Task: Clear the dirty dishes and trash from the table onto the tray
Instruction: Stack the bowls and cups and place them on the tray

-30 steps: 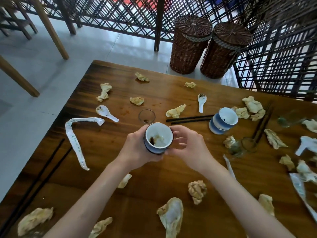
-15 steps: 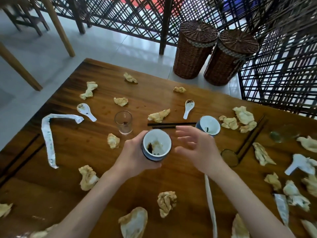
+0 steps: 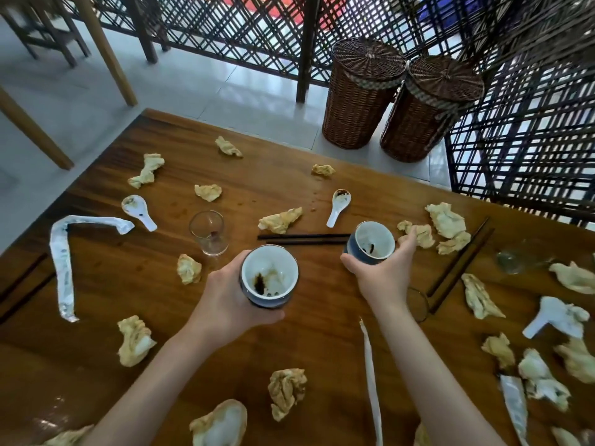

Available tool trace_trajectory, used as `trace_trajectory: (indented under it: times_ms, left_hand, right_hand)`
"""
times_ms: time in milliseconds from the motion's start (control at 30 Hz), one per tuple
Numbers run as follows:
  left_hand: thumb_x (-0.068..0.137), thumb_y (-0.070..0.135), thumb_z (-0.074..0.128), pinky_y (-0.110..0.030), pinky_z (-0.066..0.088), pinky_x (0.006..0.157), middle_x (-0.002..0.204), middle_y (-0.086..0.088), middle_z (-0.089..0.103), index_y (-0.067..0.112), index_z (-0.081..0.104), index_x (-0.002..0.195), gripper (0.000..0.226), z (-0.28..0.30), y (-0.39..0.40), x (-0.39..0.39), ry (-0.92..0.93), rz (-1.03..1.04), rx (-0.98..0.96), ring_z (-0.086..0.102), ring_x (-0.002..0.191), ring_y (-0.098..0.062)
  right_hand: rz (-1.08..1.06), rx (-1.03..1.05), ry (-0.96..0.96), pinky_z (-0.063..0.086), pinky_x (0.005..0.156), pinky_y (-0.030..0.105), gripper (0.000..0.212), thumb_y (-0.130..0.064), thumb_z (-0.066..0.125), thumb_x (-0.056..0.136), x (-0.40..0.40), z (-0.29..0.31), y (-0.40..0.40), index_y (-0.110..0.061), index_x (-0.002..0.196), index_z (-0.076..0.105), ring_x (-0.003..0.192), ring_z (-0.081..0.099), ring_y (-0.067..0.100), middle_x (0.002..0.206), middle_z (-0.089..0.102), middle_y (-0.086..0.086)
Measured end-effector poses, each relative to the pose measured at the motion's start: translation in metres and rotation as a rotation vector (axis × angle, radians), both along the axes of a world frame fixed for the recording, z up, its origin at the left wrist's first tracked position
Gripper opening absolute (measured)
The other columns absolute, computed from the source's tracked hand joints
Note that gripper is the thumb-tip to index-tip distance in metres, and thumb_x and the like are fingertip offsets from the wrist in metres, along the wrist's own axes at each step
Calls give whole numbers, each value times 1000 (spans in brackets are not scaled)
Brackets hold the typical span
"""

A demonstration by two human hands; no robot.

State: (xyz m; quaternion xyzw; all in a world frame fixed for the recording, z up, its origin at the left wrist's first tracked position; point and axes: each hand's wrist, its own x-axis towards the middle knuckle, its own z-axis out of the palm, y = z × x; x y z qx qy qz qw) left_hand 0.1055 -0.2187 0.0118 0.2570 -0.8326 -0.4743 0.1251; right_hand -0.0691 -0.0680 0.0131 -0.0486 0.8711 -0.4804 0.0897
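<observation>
My left hand [image 3: 225,300] grips a blue cup with a white, sauce-stained inside [image 3: 269,275], held above the wooden table [image 3: 289,175]. My right hand [image 3: 384,275] wraps around a second blue and white cup [image 3: 373,241] that stands on the table further right. Between the cups lie black chopsticks [image 3: 302,238]. Two dirty white spoons [image 3: 338,206] [image 3: 138,210] and a clear glass [image 3: 209,231] sit beyond my hands. Crumpled yellowish napkins [image 3: 280,220] are scattered all over the table. No tray is in view.
A long white wrapper [image 3: 64,252] curls at the left, another strip [image 3: 370,381] lies under my right forearm. More chopsticks [image 3: 460,265] and a tipped glass [image 3: 515,260] are at the right. Two wicker baskets [image 3: 363,94] stand beyond the table by a lattice screen.
My right hand let go of the cup held in my left hand, moved right and closed around the second cup. My left hand kept its cup.
</observation>
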Motion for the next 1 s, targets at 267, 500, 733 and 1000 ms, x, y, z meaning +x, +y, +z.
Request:
trace_trajectory:
  times_ms: [267, 500, 733, 1000]
  left_hand:
    - [40, 36, 92, 4, 39, 67, 103, 40, 53, 56, 46, 100, 79, 7, -5, 5, -7, 12, -25, 50, 99, 17]
    - [38, 41, 90, 2, 40, 68, 102, 39, 54, 59, 46, 99, 78, 11, -10, 14, -7, 27, -29, 50, 99, 15]
    - [37, 45, 89, 4, 38, 68, 103, 42, 52, 56, 45, 102, 79, 19, -10, 28, -29, 47, -60, 48, 100, 19]
    - [34, 44, 89, 5, 37, 65, 102, 43, 51, 56, 46, 98, 78, 47, -1, 46, -19, 69, -112, 48, 97, 20]
  right_hand:
    - [-224, -127, -92, 30, 108, 37, 105, -12, 86, 61, 2, -33, -16, -17, 143, 22, 134, 35, 22, 143, 39, 4]
    - [-258, -70, -59, 39, 97, 34, 77, -18, 88, 57, -6, -49, -15, -14, 123, 48, 118, 52, 24, 124, 58, 4]
    - [-149, -35, 36, 39, 81, 24, 68, -21, 90, 54, 6, -37, -13, -17, 112, 53, 106, 56, 17, 111, 62, -1]
    - [138, -71, 95, 42, 77, 17, 68, -24, 90, 51, 53, 23, 18, -41, 102, 48, 89, 52, -4, 91, 52, -33]
